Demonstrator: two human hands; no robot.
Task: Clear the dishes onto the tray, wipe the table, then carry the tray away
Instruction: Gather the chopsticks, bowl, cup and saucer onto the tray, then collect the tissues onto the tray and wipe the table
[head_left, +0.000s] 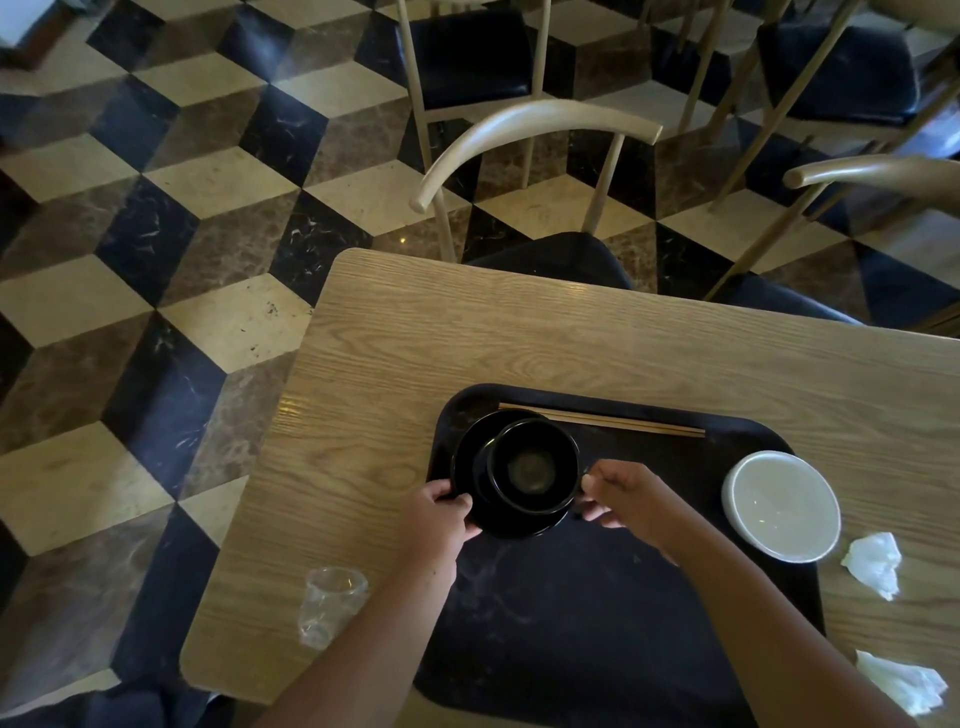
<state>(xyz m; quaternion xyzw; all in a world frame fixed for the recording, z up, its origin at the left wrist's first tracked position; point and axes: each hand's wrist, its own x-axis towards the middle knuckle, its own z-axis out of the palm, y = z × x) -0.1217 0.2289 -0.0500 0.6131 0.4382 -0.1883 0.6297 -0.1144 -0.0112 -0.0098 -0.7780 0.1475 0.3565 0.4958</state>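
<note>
Black tray (597, 613), matte, rounded at the corners, faintly scuffed; lying flat on a wooden table (415, 353) with pale, wavy grain and a rounded near-left corner. No readable writing or labels anywhere.

On the tray's far-left part: glossy black plate (470, 467) carrying a glossy black bowl (535, 465), round, with only a dull brownish film in its bottom. Gripped at the plate's left rim by the left hand (441, 519), thumb on top and fingers curled under. Pinched near the plate's right edge by the right hand (628, 499), thumb and fingers curled close together; whether touching the plate or the bowl, cannot tell.

Along the tray's far edge: pair of slim wooden chopsticks (602, 420), lying side by side.

Over the tray's right edge: white round dish (782, 506), smooth, shallow, seemingly empty.

Off the tray to the left, on the table: clear plastic cup (330, 605), crinkled, tipped over.

Off the tray to the right: two crumpled white napkins (875, 564), one beside the dish, the other (904, 686) nearer.

Beyond the table's far edge: curved-back chair (535, 124) with pale frame and dark padded seat, on a cube-patterned marble floor (156, 234).
</note>
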